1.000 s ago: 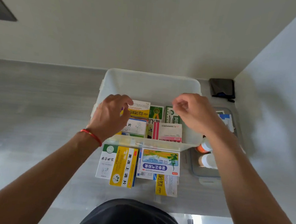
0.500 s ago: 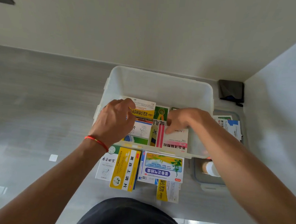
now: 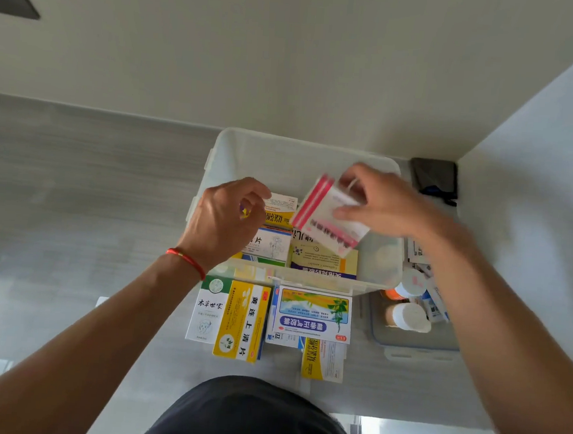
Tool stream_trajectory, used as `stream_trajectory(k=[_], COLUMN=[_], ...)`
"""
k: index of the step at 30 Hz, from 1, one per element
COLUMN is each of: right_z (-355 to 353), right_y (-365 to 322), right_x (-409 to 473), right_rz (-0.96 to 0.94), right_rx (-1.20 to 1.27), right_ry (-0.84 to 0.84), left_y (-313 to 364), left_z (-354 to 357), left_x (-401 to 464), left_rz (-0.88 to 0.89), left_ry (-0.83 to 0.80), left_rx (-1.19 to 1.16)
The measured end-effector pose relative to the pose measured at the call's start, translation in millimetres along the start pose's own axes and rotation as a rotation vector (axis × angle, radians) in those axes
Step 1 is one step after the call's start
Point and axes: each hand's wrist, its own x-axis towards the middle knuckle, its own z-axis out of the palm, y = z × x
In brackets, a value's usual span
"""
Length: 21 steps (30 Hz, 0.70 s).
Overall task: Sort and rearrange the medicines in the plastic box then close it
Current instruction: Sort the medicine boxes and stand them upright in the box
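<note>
A translucent plastic box (image 3: 303,150) stands open on the grey table, with several medicine cartons inside. My right hand (image 3: 384,203) holds a white carton with pink stripes (image 3: 325,219) tilted above the box's middle. My left hand (image 3: 227,219) rests over the box's left side, fingers curled on the yellow and white carton (image 3: 280,209). Under the lifted carton lies a yellow and purple carton (image 3: 322,261). A white and blue carton (image 3: 269,244) lies by my left hand.
Several cartons lie in front of the box: a white one (image 3: 209,309), a yellow one (image 3: 242,320), a blue and white one (image 3: 314,313), a yellow and white one (image 3: 322,360). The box's lid (image 3: 415,341) lies at the right, bearing white-capped bottles (image 3: 407,316) and packets. A black pouch (image 3: 435,179) sits in the corner.
My right hand has lifted the pink-striped carton out of the box and tilted it, uncovering the yellow and purple carton. My left hand has stayed on the yellow and white carton.
</note>
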Motion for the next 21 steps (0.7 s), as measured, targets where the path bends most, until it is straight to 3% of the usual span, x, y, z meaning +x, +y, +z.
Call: stream_trajectory(k=[3, 7, 10, 15, 21], right_z=[-25, -10, 18, 54, 92], right_y=[-15, -49, -71, -67, -47], right_x=[-29, -57, -64, -59, -48], right_rz=[-0.077, -0.221, -0.275, -0.237, -0.053], right_rx=[0.284, 0.605, 0.573, 0.408, 0.315], right_ry=[0.12, 0.018, -0.02, 0.178, 0.305], left_y=[19, 35, 20, -39, -86], left_z=[-16, -39, -56, -86, -40], left_x=[-8, -40, -74, -130, -166], left_rz=[-0.092, -0.138, -0.21, -0.411, -0.84], left_ry=[-0.082, -0.221, -0.224, -0.377, -0.408], left_rx=[-0.311, -0.67, -0.758, -0.802, -0.919])
